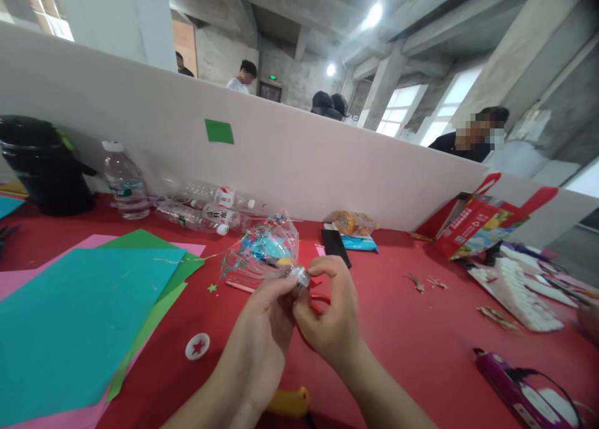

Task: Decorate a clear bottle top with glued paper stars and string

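A clear plastic bottle cut into thin strips (253, 257), with colourful shiny bits among them, points away to the left over the table. My left hand (266, 320) is closed around its neck from below, thumb on top. Opposite it, the fingers of my right hand (334, 320) pinch the silvery neck end (301, 277); whether a separate piece is wrapped there I cannot tell. Red scissor-like handles (321, 301) show behind my right hand, partly hidden. A yellow-handled tool (290, 403) lies under my wrists. A white ring with a red star-shaped opening (197, 347) rests left of my left hand.
Coloured paper sheets (88, 317) cover the left side. Water bottles (124, 183), a black flask (42, 167) and a black phone-like slab (336, 247) stand or lie near the white partition (299, 148). Rightward are a red bag (486, 226) and a purple device (515, 385). People are beyond the partition.
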The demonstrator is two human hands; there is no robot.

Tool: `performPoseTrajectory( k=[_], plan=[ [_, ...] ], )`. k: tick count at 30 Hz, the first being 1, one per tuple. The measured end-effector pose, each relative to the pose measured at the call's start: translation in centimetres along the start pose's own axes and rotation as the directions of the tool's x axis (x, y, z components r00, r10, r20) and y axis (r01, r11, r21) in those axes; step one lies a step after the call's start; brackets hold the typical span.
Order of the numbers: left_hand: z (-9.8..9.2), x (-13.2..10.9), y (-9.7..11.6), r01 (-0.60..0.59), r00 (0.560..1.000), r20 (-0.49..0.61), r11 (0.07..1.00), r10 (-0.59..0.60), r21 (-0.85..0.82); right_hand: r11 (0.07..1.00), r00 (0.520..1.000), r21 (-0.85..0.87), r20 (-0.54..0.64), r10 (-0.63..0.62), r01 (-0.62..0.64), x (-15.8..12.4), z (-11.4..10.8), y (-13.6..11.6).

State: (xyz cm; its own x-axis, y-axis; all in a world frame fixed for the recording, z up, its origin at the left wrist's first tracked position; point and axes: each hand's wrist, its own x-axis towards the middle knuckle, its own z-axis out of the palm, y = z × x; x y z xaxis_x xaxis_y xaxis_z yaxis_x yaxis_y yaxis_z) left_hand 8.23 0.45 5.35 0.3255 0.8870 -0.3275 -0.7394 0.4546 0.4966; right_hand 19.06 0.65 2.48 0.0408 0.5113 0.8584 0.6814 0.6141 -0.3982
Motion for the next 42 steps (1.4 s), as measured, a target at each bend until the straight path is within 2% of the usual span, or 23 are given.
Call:
performPoseTrajectory(
  k=[8,13,18,24,34,42],
  plan=[
    [0.5,0.0,0.4,-0.001,1.000,-0.003,1.000,0.001,0.031,0.994,0.992,0.003,0.057,0.108,-0.109,0.3,-0.5,-0.6],
    [0.8,0.0,0.7,0.006,0.999,-0.035,1.000,-0.006,0.028,0.990,0.989,0.024,0.056,0.134,-0.135,0.6,-0.6,-1.0],
    [0.7,0.1,0.7,0.019,1.000,0.003,1.000,-0.019,0.008,0.980,0.979,0.062,0.090,0.182,-0.188,0.5,-0.7,-0.8],
    [0.6,-0.1,0.8,0.016,1.000,-0.021,1.000,-0.015,0.016,0.981,0.981,0.075,0.087,0.172,-0.179,0.4,-0.8,-0.8],
    [0.4,-0.1,0.6,0.027,0.999,0.026,1.000,-0.026,-0.014,0.993,0.991,-0.034,0.068,0.118,-0.116,0.5,-0.9,-1.1],
    [0.3,-0.2,0.4,0.058,0.997,0.047,0.998,-0.058,-0.006,0.993,0.990,-0.049,0.082,0.111,-0.108,0.3,-0.9,-1.1]
  ],
)
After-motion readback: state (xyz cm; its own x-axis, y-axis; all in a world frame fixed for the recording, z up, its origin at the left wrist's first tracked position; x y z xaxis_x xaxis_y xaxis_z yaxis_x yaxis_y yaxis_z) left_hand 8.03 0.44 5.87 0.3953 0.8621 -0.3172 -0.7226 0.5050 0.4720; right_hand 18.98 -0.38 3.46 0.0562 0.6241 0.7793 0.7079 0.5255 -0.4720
